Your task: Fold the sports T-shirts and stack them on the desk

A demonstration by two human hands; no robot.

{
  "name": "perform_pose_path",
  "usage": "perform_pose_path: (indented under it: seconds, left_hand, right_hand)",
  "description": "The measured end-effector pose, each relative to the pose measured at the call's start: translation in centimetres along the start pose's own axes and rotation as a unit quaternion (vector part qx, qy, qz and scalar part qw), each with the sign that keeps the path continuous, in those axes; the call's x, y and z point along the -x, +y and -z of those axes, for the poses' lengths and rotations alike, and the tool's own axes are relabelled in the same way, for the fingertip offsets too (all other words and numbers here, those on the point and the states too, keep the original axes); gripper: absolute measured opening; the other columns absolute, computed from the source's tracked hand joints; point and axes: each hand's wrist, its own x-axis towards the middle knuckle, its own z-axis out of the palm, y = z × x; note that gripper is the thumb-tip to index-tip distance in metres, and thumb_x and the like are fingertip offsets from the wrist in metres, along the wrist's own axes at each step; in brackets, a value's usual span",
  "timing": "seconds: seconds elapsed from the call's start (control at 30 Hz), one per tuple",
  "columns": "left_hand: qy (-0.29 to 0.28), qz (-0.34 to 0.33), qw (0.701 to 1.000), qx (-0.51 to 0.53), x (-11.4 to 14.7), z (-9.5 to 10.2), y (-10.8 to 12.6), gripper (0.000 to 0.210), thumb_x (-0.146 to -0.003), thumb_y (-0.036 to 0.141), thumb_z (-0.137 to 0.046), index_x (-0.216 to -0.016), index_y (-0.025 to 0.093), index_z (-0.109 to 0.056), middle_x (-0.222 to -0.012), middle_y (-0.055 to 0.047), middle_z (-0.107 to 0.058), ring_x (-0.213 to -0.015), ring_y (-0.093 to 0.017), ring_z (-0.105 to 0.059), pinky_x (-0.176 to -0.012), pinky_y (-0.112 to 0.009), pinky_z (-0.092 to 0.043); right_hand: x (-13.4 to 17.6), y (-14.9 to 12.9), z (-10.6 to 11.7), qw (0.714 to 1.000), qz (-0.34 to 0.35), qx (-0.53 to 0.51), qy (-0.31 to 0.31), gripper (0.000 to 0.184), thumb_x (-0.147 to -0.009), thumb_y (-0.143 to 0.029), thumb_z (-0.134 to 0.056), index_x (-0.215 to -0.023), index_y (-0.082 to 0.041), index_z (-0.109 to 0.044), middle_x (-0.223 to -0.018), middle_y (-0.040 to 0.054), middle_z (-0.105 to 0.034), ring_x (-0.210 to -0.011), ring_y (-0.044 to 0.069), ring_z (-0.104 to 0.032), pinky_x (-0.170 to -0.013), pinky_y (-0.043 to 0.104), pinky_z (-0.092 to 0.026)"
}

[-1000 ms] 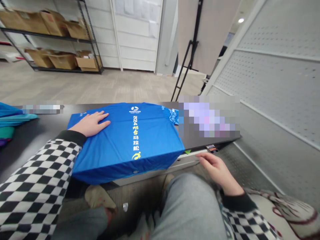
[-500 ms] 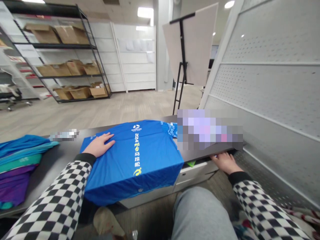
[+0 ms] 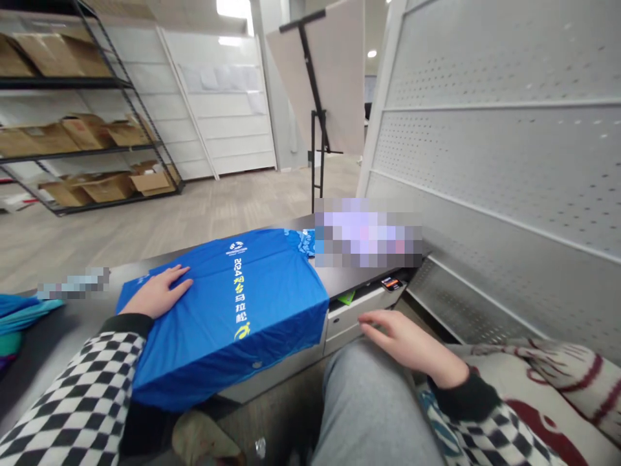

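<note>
A blue T-shirt point(image 3: 284, 285) with white and yellow lettering lies spread on the dark tabletop, its lower part hanging over the near edge. My left hand point(image 3: 158, 291) rests flat on the shirt's left side, fingers spread. Over my grey-trousered leg hovers my right hand point(image 3: 407, 340), fingers loosely stretched out and nothing visible in them. Just beyond it, a small black and orange packet point(image 3: 392, 283) sits in the gap under the tabletop, above the white drawers point(image 3: 356, 321). A green piece point(image 3: 347, 298) sticks out of the same gap.
A blurred-out lilac item point(image 3: 363, 230) lies at the table's right end. Folded colourful clothes point(image 3: 24, 314) are at the far left. A perforated white panel point(image 3: 485, 149) rises on the right, with a patterned cloth point(image 3: 548, 395) below. Beyond stand an easel point(image 3: 317, 142) and box-filled shelves point(image 3: 77, 152).
My right hand has come away from under the table edge, back toward my leg, exposing the black and orange packet. The view has turned right. My left hand stays on the shirt.
</note>
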Motion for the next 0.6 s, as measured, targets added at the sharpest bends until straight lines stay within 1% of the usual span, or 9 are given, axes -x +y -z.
perform_pose_path:
  seconds: [0.07,0.13,0.2,0.23,0.3,0.37,0.43,0.5,0.6]
  left_hand:
    - [-0.004,-0.006,1.0,-0.021,0.6,0.6,1.7,0.084,-0.102,0.068,-0.045,-0.162,0.014,-0.068,-0.173,-0.018,-0.058,-0.164,-0.037,-0.051,-0.14,-0.055,-0.034]
    - [0.029,0.006,0.998,-0.061,1.4,1.6,3.5,0.075,-0.105,0.06,-0.042,-0.158,0.016,-0.071,-0.172,-0.018,-0.06,-0.164,-0.039,-0.052,-0.141,-0.064,-0.027]
    - [0.11,0.024,0.988,-0.101,2.2,2.8,4.9,0.065,-0.109,0.052,-0.037,-0.146,0.018,-0.079,-0.165,-0.017,-0.067,-0.16,-0.039,-0.055,-0.142,-0.067,-0.018]
    - [0.143,0.037,0.983,-0.112,2.7,3.4,5.2,0.063,-0.111,0.049,-0.034,-0.138,0.02,-0.083,-0.159,-0.016,-0.071,-0.156,-0.038,-0.059,-0.142,-0.066,-0.02]
    - [0.162,0.069,0.978,-0.11,3.8,4.5,4.5,0.061,-0.112,0.046,-0.033,-0.128,0.021,-0.086,-0.147,-0.015,-0.079,-0.145,-0.036,-0.068,-0.136,-0.059,-0.036]
    - [0.128,0.108,0.981,-0.098,5.2,4.8,2.4,0.056,-0.109,0.046,-0.04,-0.128,0.021,-0.086,-0.145,-0.014,-0.08,-0.139,-0.037,-0.072,-0.126,-0.054,-0.05]
    - [0.091,0.144,0.982,-0.077,6.7,4.6,-0.6,0.051,-0.103,0.045,-0.05,-0.132,0.022,-0.086,-0.149,-0.013,-0.078,-0.14,-0.038,-0.071,-0.123,-0.051,-0.054]
    - [0.075,0.17,0.982,-0.045,7.8,4.0,-3.3,0.049,-0.1,0.043,-0.054,-0.132,0.024,-0.086,-0.149,-0.012,-0.079,-0.142,-0.036,-0.071,-0.125,-0.049,-0.053]
    - [0.079,0.21,0.974,-0.027,8.0,3.2,-5.6,0.046,-0.097,0.044,-0.06,-0.129,0.027,-0.087,-0.149,-0.012,-0.078,-0.142,-0.039,-0.07,-0.124,-0.054,-0.053]
  right_hand:
    - [-3.7,-4.6,0.8,0.998,0.065,-0.015,0.006,0.038,-0.114,-0.047,-0.058,-0.127,-0.024,-0.085,-0.13,0.0111,-0.086,-0.117,0.03,-0.081,-0.107,0.042,-0.061]
    - [-9.0,-8.3,0.9,0.994,0.105,-0.009,0.021,0.036,-0.114,-0.046,-0.058,-0.125,-0.026,-0.085,-0.128,0.0088,-0.086,-0.117,0.029,-0.081,-0.109,0.041,-0.059]
    - [-15.0,-10.8,0.2,0.994,0.093,0.032,0.044,0.033,-0.114,-0.041,-0.057,-0.126,-0.027,-0.084,-0.134,0.0078,-0.085,-0.127,0.031,-0.077,-0.124,0.05,-0.049]
    - [-17.8,-11.4,-0.4,0.995,0.06,0.06,0.053,0.033,-0.113,-0.039,-0.057,-0.128,-0.027,-0.083,-0.138,0.0083,-0.084,-0.133,0.032,-0.074,-0.132,0.058,-0.039]
    - [-22.6,-11.4,-1.4,0.993,-0.007,0.103,0.064,0.036,-0.112,-0.033,-0.055,-0.138,-0.025,-0.08,-0.149,0.0117,-0.078,-0.142,0.035,-0.069,-0.138,0.07,-0.021]
    - [-25.6,-10.0,-2.1,0.986,-0.059,0.133,0.077,0.042,-0.112,-0.028,-0.051,-0.144,-0.024,-0.077,-0.157,0.0147,-0.072,-0.145,0.035,-0.066,-0.136,0.074,-0.019]
    - [-26.8,-7.9,-2.2,0.979,-0.092,0.16,0.085,0.043,-0.111,-0.026,-0.048,-0.142,-0.025,-0.078,-0.157,0.0162,-0.071,-0.143,0.037,-0.065,-0.131,0.072,-0.03]
    - [-26.7,-6.0,-2.0,0.971,-0.11,0.192,0.09,0.041,-0.11,-0.03,-0.05,-0.134,-0.025,-0.082,-0.149,0.0178,-0.073,-0.138,0.04,-0.066,-0.122,0.067,-0.043]
    - [-25.9,-4.7,-1.3,0.959,-0.136,0.226,0.107,0.039,-0.109,-0.035,-0.053,-0.125,-0.024,-0.086,-0.139,0.0195,-0.075,-0.13,0.041,-0.068,-0.11,0.058,-0.052]
